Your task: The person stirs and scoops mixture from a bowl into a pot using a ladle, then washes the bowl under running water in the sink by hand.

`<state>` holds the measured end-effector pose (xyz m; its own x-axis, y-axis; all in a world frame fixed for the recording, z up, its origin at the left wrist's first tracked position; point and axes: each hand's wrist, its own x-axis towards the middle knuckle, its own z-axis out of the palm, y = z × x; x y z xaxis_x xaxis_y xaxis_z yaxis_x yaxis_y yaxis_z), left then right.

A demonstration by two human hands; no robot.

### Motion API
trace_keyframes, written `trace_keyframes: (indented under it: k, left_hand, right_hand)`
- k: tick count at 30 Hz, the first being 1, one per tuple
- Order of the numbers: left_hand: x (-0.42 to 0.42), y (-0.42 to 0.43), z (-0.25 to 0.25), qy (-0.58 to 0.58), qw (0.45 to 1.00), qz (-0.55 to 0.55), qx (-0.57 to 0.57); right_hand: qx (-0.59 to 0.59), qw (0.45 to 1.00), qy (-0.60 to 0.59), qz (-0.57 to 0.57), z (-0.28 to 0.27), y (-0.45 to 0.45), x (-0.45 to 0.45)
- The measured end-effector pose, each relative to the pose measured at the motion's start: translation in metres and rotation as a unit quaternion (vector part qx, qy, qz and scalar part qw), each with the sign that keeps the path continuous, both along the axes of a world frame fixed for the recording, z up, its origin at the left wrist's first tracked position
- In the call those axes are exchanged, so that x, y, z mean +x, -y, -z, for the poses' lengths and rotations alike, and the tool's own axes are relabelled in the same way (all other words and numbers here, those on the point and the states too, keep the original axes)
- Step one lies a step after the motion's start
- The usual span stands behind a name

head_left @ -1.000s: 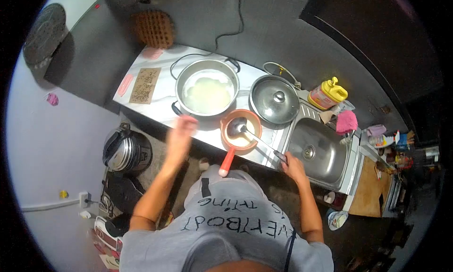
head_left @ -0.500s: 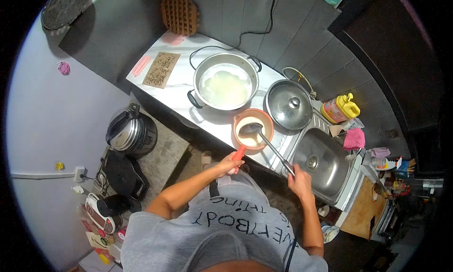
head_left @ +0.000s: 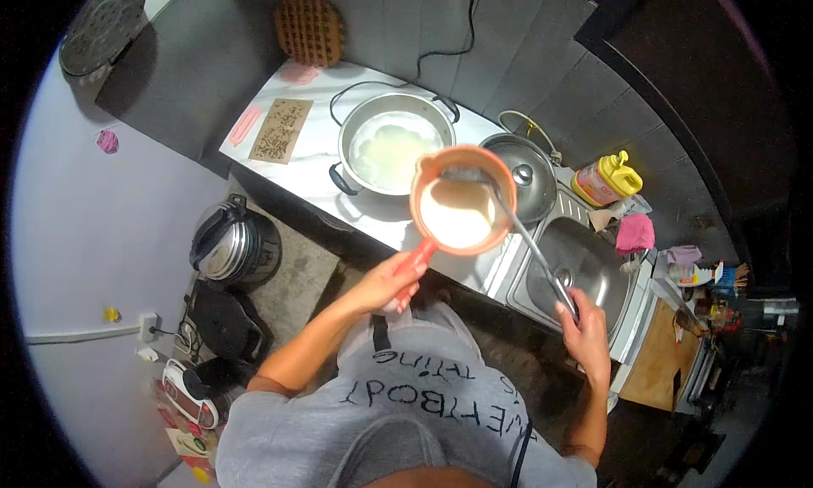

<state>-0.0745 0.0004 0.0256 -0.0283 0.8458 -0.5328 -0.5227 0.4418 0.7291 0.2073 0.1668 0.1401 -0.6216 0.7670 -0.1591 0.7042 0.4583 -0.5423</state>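
My left hand [head_left: 393, 282] is wrapped round the red handle of an orange saucepan [head_left: 461, 246], which is lifted above the counter and holds a creamy pale liquid. In my right hand [head_left: 586, 329] is the dark handle of a ladle [head_left: 540, 262], whose bowl rests inside the saucepan. Behind the saucepan, to its left, a large steel pot [head_left: 345, 141] with black handles contains a cloudy, pale yellowish liquid. A pan with a glass lid [head_left: 525, 196] sits to the right, partly hidden by the saucepan.
A steel sink [head_left: 584, 276] is at the right, with a yellow bottle [head_left: 606, 181] and pink cloth [head_left: 635, 233] beside it. The counter [head_left: 296, 179] holds a speckled brown sheet [head_left: 280, 131] at the left. A pressure cooker [head_left: 235, 244] stands below, left.
My left hand came over from the left, took hold of the saucepan's handle and raised the saucepan off the counter. My right hand moved right with the ladle.
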Motion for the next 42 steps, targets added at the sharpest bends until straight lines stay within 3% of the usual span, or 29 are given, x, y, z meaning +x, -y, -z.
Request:
trace_keyframes:
  k: [3,6,8,9,10,11,12,13,18,20,21,24,34,40,41,42]
  left_hand:
    - [-0.014,-0.003,-0.01,-0.036,0.998,-0.047,0.019]
    - [-0.029,-0.007,-0.012,-0.18,0.981,-0.066,0.012]
    - [-0.039,-0.01,-0.012,-0.217,0.971,-0.102,-0.015]
    - [-0.044,-0.012,-0.011,-0.22,0.968,-0.118,-0.018]
    - [-0.048,-0.013,-0.009,-0.222,0.966,-0.134,-0.023]
    - [-0.052,-0.013,-0.008,-0.223,0.965,-0.136,-0.024]
    - [-0.056,-0.013,-0.007,-0.223,0.963,-0.148,-0.02]
    - [-0.061,-0.012,-0.005,-0.222,0.962,-0.161,-0.016]
    - [-0.08,0.003,0.002,-0.127,0.972,-0.199,0.006]
    - [-0.084,0.009,-0.003,-0.099,0.972,-0.213,0.011]
    - [-0.087,0.01,-0.005,-0.084,0.972,-0.219,0.011]
    - [-0.092,0.013,-0.002,-0.052,0.971,-0.231,0.021]
    - [-0.089,0.014,-0.013,-0.015,0.97,-0.237,0.057]
    - [-0.081,0.019,-0.005,-0.099,0.967,-0.233,0.025]
    - [-0.08,0.019,-0.002,-0.099,0.967,-0.232,0.026]
    - [-0.08,0.02,0.003,-0.128,0.965,-0.229,0.012]
  right_hand:
    - [0.024,0.999,-0.032,-0.014,0.002,0.0,-0.026]
    - [0.076,0.994,-0.044,-0.063,0.012,-0.005,-0.048]
    - [-0.034,0.993,0.036,-0.103,0.009,-0.005,-0.068]
    - [-0.237,0.97,0.031,-0.037,-0.005,0.0,-0.085]
    - [-0.237,0.97,0.03,-0.039,-0.003,-0.006,-0.093]
    - [-0.416,0.909,-0.028,-0.008,0.0,-0.013,-0.1]
    - [-0.579,0.811,-0.085,0.022,0.001,-0.019,-0.109]
    - [-0.607,0.789,-0.082,0.057,-0.012,-0.017,-0.121]
    - [-0.526,0.848,-0.064,-0.015,-0.013,-0.002,-0.135]
    - [-0.387,0.92,-0.055,-0.024,-0.017,0.006,-0.133]
    - [-0.387,0.92,-0.053,-0.026,-0.016,0.008,-0.132]
    - [-0.164,0.98,-0.082,-0.074,-0.011,0.011,-0.128]
    - [0.16,0.975,-0.053,-0.146,0.032,0.014,-0.144]
    - [0.148,0.973,-0.04,-0.173,0.04,0.016,-0.144]
    - [-0.074,0.99,-0.001,-0.122,0.027,0.019,-0.146]
    - [-0.292,0.954,0.038,-0.063,0.019,0.02,-0.148]
